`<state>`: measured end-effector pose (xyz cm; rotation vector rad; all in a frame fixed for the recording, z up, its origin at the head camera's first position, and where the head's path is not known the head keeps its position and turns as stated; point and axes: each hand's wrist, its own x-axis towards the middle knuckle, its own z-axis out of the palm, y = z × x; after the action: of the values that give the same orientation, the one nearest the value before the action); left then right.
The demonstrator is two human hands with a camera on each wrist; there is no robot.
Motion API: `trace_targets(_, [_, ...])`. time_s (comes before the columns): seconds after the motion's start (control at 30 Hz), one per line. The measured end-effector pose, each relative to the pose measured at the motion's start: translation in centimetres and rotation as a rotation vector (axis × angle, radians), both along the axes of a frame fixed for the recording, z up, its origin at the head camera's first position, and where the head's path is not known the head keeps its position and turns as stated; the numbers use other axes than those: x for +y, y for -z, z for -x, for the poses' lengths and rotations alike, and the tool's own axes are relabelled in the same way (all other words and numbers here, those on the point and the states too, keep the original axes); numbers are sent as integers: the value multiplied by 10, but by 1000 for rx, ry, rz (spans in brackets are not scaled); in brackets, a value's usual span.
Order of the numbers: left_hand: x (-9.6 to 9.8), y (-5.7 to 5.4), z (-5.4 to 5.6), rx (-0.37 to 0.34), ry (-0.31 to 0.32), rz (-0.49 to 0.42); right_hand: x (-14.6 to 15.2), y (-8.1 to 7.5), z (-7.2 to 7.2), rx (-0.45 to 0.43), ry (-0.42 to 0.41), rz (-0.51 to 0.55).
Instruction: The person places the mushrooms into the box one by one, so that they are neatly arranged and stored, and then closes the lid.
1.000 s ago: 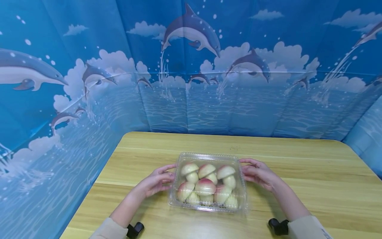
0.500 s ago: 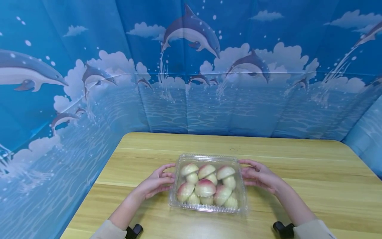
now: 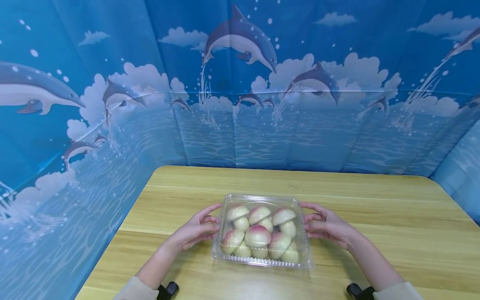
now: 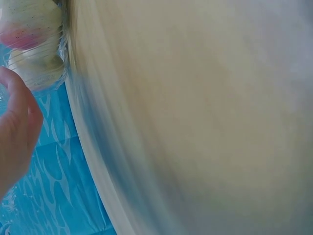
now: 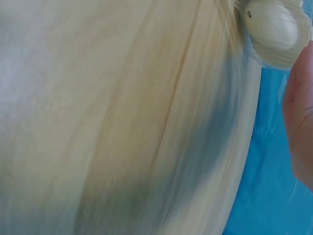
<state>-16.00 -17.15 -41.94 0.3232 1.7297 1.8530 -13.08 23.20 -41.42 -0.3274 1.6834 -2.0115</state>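
Observation:
A clear plastic clamshell box (image 3: 264,263) sits on the wooden table with its lid down. Inside it lie several cream mushroom-shaped pieces (image 3: 258,236), their caps tinted pink. My left hand (image 3: 195,228) holds the box's left side with bent fingers, the index finger reaching toward the far corner. On the opposite side my right hand (image 3: 330,225) grips in the same way, fingertips at the wall. Each wrist view catches only part of a hand beside the box, with the fingertips mostly cut off at the frame edge.
The wooden table (image 3: 390,225) has rounded far corners and extends on both sides of the box. Behind it and to its left hangs a blue curtain (image 3: 262,137) printed with dolphins and waves. Dark wrist cameras (image 3: 167,290) stick out near the sleeves.
The box's far edge has tipped down very slightly toward me. My right wrist has shifted a little to the right and toward me; my left hand has hardly moved.

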Motion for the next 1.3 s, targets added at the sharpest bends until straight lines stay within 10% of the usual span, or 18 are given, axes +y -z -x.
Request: trace_targets(1.3, [-1, -3, -25, -78, 168, -78, 3, 2, -43, -134, -264, 139])
